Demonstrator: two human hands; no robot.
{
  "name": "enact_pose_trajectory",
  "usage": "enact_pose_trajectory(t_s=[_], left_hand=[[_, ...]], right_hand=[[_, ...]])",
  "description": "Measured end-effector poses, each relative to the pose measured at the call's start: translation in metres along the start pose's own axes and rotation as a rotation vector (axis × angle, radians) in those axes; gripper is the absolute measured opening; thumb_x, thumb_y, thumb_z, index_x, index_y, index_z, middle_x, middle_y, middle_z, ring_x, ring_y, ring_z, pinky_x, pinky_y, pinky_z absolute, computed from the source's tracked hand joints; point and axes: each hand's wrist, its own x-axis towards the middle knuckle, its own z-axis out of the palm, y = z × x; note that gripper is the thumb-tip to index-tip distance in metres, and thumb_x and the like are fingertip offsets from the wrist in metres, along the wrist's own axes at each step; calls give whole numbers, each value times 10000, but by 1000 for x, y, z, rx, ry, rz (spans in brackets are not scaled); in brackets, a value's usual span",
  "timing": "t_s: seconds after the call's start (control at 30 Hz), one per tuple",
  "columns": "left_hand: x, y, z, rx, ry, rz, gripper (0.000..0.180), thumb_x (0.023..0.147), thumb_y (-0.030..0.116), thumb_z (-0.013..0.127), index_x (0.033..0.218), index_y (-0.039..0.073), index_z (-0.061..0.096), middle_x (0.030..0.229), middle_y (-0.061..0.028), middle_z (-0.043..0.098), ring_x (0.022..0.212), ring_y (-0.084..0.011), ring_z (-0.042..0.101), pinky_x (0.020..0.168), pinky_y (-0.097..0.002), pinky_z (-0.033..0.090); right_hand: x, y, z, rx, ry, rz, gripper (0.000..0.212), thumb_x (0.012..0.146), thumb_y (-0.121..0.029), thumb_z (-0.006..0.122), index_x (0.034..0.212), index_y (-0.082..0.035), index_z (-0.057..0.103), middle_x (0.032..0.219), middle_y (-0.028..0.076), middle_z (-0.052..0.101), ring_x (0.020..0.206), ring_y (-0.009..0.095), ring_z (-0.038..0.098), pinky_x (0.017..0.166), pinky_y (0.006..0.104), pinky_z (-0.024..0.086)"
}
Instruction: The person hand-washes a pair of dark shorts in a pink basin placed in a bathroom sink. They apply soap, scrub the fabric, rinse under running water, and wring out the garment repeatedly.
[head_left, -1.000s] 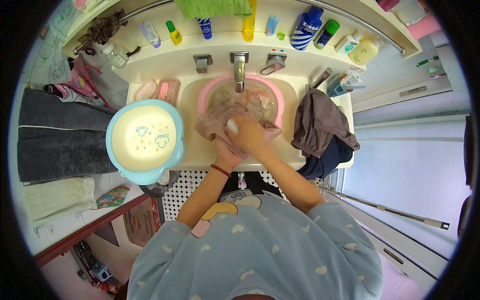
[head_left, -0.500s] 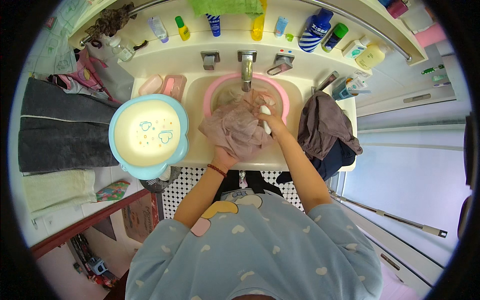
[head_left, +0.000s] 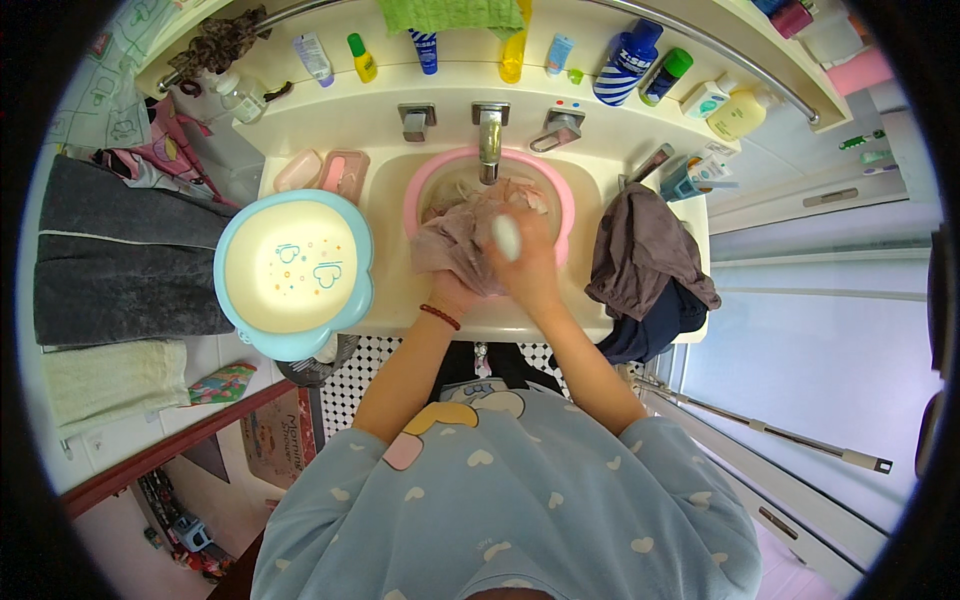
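A wet, dusty-pink cloth [head_left: 447, 243] is bunched over the near side of a pink-rimmed basin [head_left: 567, 205] standing in the sink. Under its near edge, my left hand [head_left: 455, 292] grips the cloth, with most fingers hidden by the folds. My right hand [head_left: 532, 262] is closed around a white, rounded bar of soap [head_left: 506, 238] and lies over the cloth; motion blurs it slightly. More of the cloth sits in the basin below the faucet [head_left: 489, 145].
Left of the sink stands a blue-rimmed basin [head_left: 368, 235], with pink soap dishes [head_left: 345, 176] behind it. Brown and dark-blue clothes [head_left: 645, 250] lie on the right edge. Bottles and tubes [head_left: 627, 65] line the back ledge below a metal rail.
My right hand has moved left across the cloth with the soap. The cloth is bunched smaller, and my left hand has shifted slightly right and up.
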Motion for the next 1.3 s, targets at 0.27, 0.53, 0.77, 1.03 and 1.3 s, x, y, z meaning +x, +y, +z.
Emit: enact_pose_trajectory(t_s=[0.27, 0.53, 0.77, 1.03, 1.3], left_hand=[[0, -25, 4, 238, 427, 34, 505, 912, 462, 302, 1313, 155, 319, 1312, -46, 390, 1198, -217, 393, 981, -386, 351], [2, -24, 18, 235, 539, 67, 524, 906, 474, 302, 1313, 145, 324, 1313, -45, 396, 1198, -227, 396, 990, -391, 342], [-3, -34, 26, 328, 457, 160, 446, 921, 377, 339, 1289, 123, 344, 1304, -41, 402, 1182, -208, 414, 975, -377, 367], [-5, 3, 33, 327, 422, 180, 399, 928, 294, 328, 1257, 76, 387, 1289, -80, 428, 1168, -232, 425, 1004, -383, 335], [9, -9, 47, 203, 419, 23, 416, 918, 338, 358, 1270, 119, 388, 1283, -71, 439, 1177, -241, 417, 1006, -400, 326]], right_hand=[[1, 24, 31, -196, -319, 276, 294, 739, -240, 617, 959, -54, 559, 989, 140, 553, 966, 326, 505, 803, 426, 416], [-19, 19, 43, -207, -206, -15, 282, 745, -208, 601, 987, -72, 551, 996, 155, 548, 951, 354, 515, 789, 434, 436], [3, 47, 45, -132, -149, 376, 364, 683, -89, 615, 1031, -28, 525, 1019, 158, 552, 977, 326, 525, 829, 400, 428], [12, 78, -55, 885, 87, 879, 392, 716, -20, 648, 1072, -27, 481, 833, 122, 595, 585, 195, 614, 439, 273, 520], [15, 119, -181, 333, 11, 1026, 435, 759, -206, 647, 1128, -49, 475, 647, 82, 591, 366, 90, 480, 290, 198, 359]])
